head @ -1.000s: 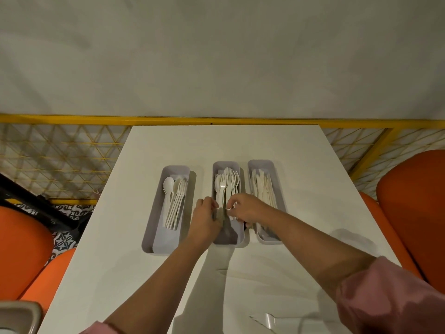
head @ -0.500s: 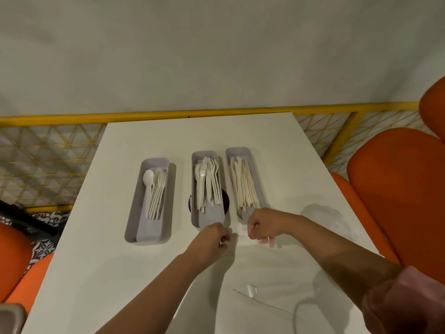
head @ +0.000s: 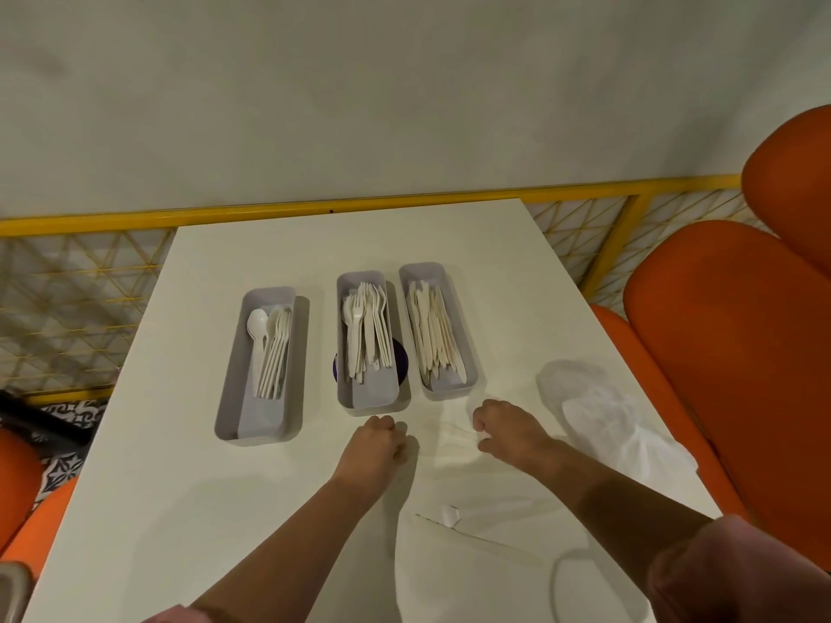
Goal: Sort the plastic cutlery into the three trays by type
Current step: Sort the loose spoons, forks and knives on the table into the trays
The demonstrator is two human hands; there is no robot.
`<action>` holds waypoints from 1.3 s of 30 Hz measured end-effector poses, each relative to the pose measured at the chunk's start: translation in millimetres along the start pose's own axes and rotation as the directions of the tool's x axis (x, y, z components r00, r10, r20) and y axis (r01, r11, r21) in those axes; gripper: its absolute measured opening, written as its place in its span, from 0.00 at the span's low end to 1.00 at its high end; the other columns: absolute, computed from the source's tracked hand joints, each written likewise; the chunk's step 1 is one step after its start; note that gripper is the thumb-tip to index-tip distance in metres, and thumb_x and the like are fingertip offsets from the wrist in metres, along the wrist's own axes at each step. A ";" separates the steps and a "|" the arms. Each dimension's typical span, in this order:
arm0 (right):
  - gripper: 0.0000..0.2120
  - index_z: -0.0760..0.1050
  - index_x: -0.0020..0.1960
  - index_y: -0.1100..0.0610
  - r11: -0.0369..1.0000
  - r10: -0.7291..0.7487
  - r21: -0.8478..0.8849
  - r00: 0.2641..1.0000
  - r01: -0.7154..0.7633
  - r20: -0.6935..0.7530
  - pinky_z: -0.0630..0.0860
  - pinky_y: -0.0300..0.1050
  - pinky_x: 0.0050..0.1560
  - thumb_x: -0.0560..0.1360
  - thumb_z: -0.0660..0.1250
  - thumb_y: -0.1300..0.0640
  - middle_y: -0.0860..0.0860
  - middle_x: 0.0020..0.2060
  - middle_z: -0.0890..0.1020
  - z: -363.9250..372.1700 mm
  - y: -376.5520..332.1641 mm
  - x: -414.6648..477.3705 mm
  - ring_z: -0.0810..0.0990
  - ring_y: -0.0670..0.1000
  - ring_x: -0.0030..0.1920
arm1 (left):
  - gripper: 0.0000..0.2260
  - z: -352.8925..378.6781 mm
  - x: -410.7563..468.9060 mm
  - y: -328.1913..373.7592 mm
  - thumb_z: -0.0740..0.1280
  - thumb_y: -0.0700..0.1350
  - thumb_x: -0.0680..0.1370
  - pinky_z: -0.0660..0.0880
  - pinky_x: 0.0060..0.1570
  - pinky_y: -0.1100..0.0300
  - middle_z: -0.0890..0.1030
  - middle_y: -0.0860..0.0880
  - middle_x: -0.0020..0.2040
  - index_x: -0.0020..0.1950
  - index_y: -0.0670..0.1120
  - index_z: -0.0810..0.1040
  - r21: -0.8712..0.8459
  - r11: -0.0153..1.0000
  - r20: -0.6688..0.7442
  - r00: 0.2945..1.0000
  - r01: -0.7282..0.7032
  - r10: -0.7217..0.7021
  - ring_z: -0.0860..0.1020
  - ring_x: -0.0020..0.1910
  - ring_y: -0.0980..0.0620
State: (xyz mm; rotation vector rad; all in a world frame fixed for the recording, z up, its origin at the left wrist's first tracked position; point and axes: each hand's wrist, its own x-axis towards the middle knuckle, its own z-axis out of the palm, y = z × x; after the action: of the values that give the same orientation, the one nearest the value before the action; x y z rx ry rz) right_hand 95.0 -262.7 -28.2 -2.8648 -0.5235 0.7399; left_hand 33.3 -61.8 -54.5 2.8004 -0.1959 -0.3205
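Three trays, namely spoon tray (head: 231,379), fork tray (head: 373,394), knife tray (head: 422,269); two hands: left hand (head: 377,442) curled, empty; right hand (head: 508,428) curled, hold indiscernible.

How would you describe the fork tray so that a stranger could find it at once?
On the white table, the fork tray is the middle of a row of three. The left tray holds spoons and the right tray knives. Only the fork tray lies on a dark purple disc, which shows at both its sides.
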 end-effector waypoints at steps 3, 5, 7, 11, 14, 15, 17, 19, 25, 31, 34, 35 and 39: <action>0.11 0.75 0.58 0.60 0.998 -0.001 -0.067 0.999 -0.001 -0.036 0.72 0.42 0.53 0.77 0.63 0.59 0.54 0.58 0.77 3.2 -1.6 -1.3 0.76 0.53 0.57 | 0.07 -0.1 -2.1 0.4 0.59 0.39 0.77 0.69 0.49 0.59 0.75 0.44 0.52 0.51 0.41 0.75 -0.006 0.999 0.028 0.998 0.052 -0.052 0.72 0.52 0.47; 0.11 0.74 0.58 0.61 0.995 -0.012 -0.095 0.999 0.007 -0.044 0.72 0.42 0.53 0.77 0.62 0.61 0.55 0.58 0.76 5.4 -2.7 -2.8 0.76 0.54 0.58 | 0.07 0.2 -4.1 -0.1 0.59 0.40 0.78 0.69 0.50 0.57 0.75 0.44 0.52 0.52 0.41 0.74 -0.013 0.997 0.053 0.996 0.075 -0.074 0.72 0.52 0.47; 0.11 0.73 0.59 0.62 0.992 -0.040 -0.119 0.998 0.034 -0.047 0.71 0.43 0.55 0.78 0.60 0.61 0.56 0.59 0.74 6.3 -4.4 -4.9 0.74 0.54 0.60 | 0.06 -0.3 -6.9 -0.3 0.59 0.41 0.78 0.69 0.50 0.57 0.73 0.46 0.51 0.53 0.42 0.73 -0.011 0.996 0.075 0.994 0.085 -0.084 0.72 0.53 0.47; 0.14 0.68 0.63 0.62 0.983 -0.061 -0.175 0.997 0.054 -0.039 0.69 0.47 0.59 0.78 0.58 0.61 0.58 0.61 0.72 6.3 -4.1 -8.7 0.71 0.57 0.62 | 0.04 0.7 -15.3 -0.2 0.57 0.40 0.80 0.63 0.43 0.60 0.67 0.50 0.43 0.46 0.46 0.65 -0.103 0.989 0.066 0.993 0.108 -0.102 0.67 0.43 0.49; 0.16 0.66 0.65 0.63 0.990 -0.075 -0.126 0.996 0.070 -0.037 0.68 0.46 0.58 0.78 0.56 0.65 0.58 0.61 0.72 6.4 -1.8 -13.5 0.72 0.57 0.61 | 0.05 -0.2 -23.0 -0.4 0.54 0.39 0.81 0.63 0.35 0.62 0.67 0.52 0.35 0.45 0.45 0.61 -0.259 0.957 0.036 0.991 0.132 -0.127 0.65 0.34 0.51; 0.17 0.65 0.66 0.63 0.994 -0.084 -0.079 0.996 0.080 -0.038 0.68 0.44 0.56 0.77 0.56 0.67 0.58 0.62 0.72 5.8 -0.7 -15.0 0.73 0.56 0.59 | 0.05 -1.6 -26.0 -0.1 0.53 0.39 0.81 0.62 0.32 0.64 0.67 0.52 0.34 0.45 0.45 0.61 -0.304 0.942 0.035 0.990 0.141 -0.137 0.64 0.32 0.53; 0.15 0.67 0.63 0.64 0.994 -0.111 -0.001 0.993 0.111 -0.051 0.66 0.38 0.45 0.77 0.55 0.69 0.58 0.58 0.70 2.9 2.7 -18.0 0.71 0.52 0.49 | 0.04 -2.7 -31.1 0.5 0.52 0.39 0.81 0.61 0.29 0.66 0.68 0.52 0.33 0.47 0.45 0.60 -0.373 0.914 0.036 0.987 0.160 -0.158 0.63 0.30 0.56; 0.11 0.68 0.56 0.61 0.991 -0.123 0.054 0.991 0.126 -0.052 0.62 0.32 0.36 0.76 0.55 0.69 0.54 0.52 0.66 2.1 6.4 -20.2 0.67 0.49 0.42 | 0.03 -1.3 -34.1 0.3 0.52 0.39 0.82 0.62 0.29 0.66 0.69 0.51 0.34 0.49 0.45 0.61 -0.439 0.878 0.035 0.980 0.189 -0.194 0.65 0.31 0.56; 0.20 0.70 0.65 0.61 0.973 -0.194 0.135 0.980 0.186 0.051 0.72 0.42 0.59 0.74 0.67 0.59 0.54 0.58 0.71 14.9 11.1 -33.4 0.74 0.52 0.58 | 0.03 -5.6 -35.5 8.0 0.52 0.41 0.82 0.65 0.32 0.65 0.74 0.47 0.41 0.53 0.44 0.64 -0.647 0.707 0.079 0.947 0.286 -0.311 0.70 0.34 0.54; 0.12 0.71 0.60 0.67 0.986 -0.158 0.057 0.985 0.154 0.072 0.70 0.39 0.55 0.77 0.61 0.65 0.55 0.50 0.71 17.7 -0.9 -32.3 0.75 0.58 0.59 | 0.08 -8.0 -36.1 9.2 0.54 0.45 0.82 0.67 0.36 0.60 0.72 0.48 0.37 0.51 0.43 0.70 -0.791 0.511 0.124 0.906 0.337 -0.406 0.69 0.35 0.53; 0.15 0.69 0.64 0.63 0.986 -0.144 -0.078 0.989 0.146 0.038 0.64 0.40 0.59 0.80 0.58 0.58 0.56 0.58 0.71 18.8 -2.1 -34.4 0.69 0.54 0.63 | 0.09 -9.4 -38.0 9.1 0.55 0.44 0.82 0.67 0.34 0.60 0.70 0.47 0.35 0.48 0.40 0.70 -0.851 0.399 0.142 0.881 0.341 -0.451 0.67 0.33 0.52; 0.16 0.68 0.65 0.63 0.986 -0.137 -0.090 0.990 0.139 0.033 0.65 0.41 0.60 0.80 0.58 0.58 0.56 0.61 0.70 20.1 -1.8 -33.6 0.68 0.54 0.64 | 0.09 -10.4 -38.6 9.6 0.55 0.43 0.82 0.66 0.33 0.60 0.70 0.46 0.34 0.48 0.40 0.69 -0.871 0.356 0.150 0.875 0.337 -0.461 0.66 0.32 0.52; 0.16 0.63 0.66 0.64 0.986 -0.121 -0.105 0.991 0.126 0.050 0.67 0.44 0.58 0.80 0.56 0.62 0.60 0.62 0.71 18.2 -8.2 -35.4 0.70 0.57 0.62 | 0.07 -14.9 -40.6 12.3 0.56 0.41 0.81 0.67 0.33 0.60 0.68 0.46 0.32 0.49 0.39 0.71 -0.921 0.214 0.194 0.861 0.324 -0.470 0.66 0.30 0.51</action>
State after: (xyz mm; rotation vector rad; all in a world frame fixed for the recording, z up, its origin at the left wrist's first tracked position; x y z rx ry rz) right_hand 54.6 -267.1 -26.5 -2.8874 -0.7617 0.7767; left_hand -3.5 -62.1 -28.7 1.5728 0.6142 -0.2358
